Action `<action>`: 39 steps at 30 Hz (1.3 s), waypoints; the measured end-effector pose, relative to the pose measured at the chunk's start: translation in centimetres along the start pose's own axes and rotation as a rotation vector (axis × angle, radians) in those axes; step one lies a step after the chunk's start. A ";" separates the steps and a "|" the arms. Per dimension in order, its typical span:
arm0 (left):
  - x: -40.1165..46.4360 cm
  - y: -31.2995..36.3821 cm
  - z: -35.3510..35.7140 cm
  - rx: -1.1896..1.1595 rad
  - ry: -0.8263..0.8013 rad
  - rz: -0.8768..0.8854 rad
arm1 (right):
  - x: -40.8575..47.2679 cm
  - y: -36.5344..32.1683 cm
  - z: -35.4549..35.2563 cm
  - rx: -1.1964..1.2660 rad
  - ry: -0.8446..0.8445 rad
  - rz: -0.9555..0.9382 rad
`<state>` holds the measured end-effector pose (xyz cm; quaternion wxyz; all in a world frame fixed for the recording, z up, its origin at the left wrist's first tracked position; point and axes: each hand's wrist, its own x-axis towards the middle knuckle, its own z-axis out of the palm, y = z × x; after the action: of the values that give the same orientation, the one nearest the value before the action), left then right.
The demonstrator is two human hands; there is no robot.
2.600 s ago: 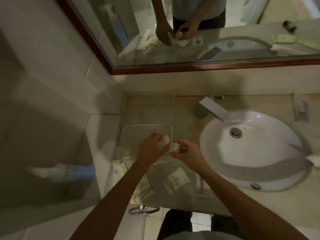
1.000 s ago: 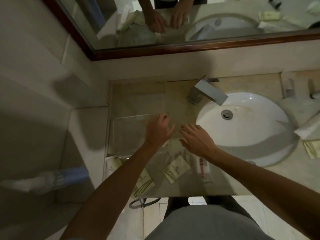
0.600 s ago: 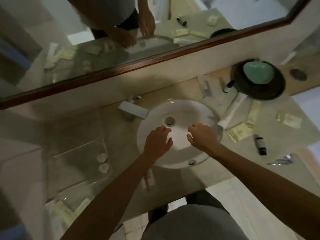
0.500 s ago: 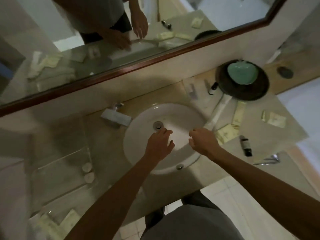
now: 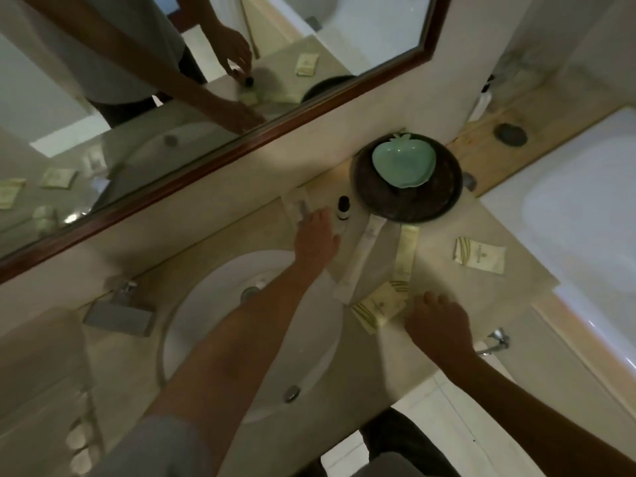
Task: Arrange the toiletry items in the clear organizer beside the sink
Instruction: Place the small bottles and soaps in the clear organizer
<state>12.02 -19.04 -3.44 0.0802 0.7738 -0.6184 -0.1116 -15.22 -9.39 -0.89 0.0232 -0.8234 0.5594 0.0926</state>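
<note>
My left hand (image 5: 315, 235) reaches past the sink, fingers spread flat on a wrapped flat packet (image 5: 295, 205), beside a small dark bottle (image 5: 343, 208). My right hand (image 5: 437, 325) is lowered on the counter's front right, fingers curled down, just right of a cream sachet (image 5: 378, 306). In the mirror its fingertips touch a small dark bottle that the hand hides in direct view. A long white tube (image 5: 358, 263), a long cream packet (image 5: 406, 256) and another sachet (image 5: 480, 254) lie between. The clear organizer (image 5: 41, 390) is at bottom left and holds two round white pieces (image 5: 81, 449).
The white sink (image 5: 251, 332) with its faucet (image 5: 118, 316) lies under my left forearm. A dark bowl (image 5: 406, 204) holding a green apple-shaped dish (image 5: 404, 163) stands at the back. The bathtub (image 5: 585, 218) is at right, the mirror frame (image 5: 213, 153) behind.
The two round white pieces went from my hands into the organizer. Both hands then moved right across the sink to the items on the right counter, and my view turned right.
</note>
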 end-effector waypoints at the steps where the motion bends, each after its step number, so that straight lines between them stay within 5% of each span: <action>1: 1.8 0.0 0.6 0.011 -0.018 -0.032 | -0.3 0.5 0.5 0.009 0.001 0.022; 9: 5.6 2.7 2.8 -0.166 -0.063 -0.089 | -1.6 0.8 2.7 0.007 -0.138 0.022; 15: 1.4 -0.7 0.3 -0.089 -0.020 0.129 | -1.2 -3.7 1.0 0.021 -0.172 -0.082; 19: -4.9 -7.3 -3.1 0.014 0.020 0.296 | -0.8 -10.7 -0.4 0.017 -0.174 -0.236; 25: -19.2 -20.6 -8.7 0.105 0.045 0.294 | -3.1 -26.7 -3.9 0.011 -0.112 -0.609; 32: -39.8 -38.6 -12.8 0.217 0.086 0.034 | -9.6 -44.6 -4.2 -0.087 -0.138 -0.956; 39: -45.0 -48.5 -12.7 0.253 -0.039 -0.197 | -11.5 -56.0 -3.7 -0.015 -0.067 -1.054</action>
<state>51.55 35.45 -0.58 -0.0415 0.8322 -0.5501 -0.0552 32.96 21.56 1.18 0.0786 -0.9897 0.0679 0.0984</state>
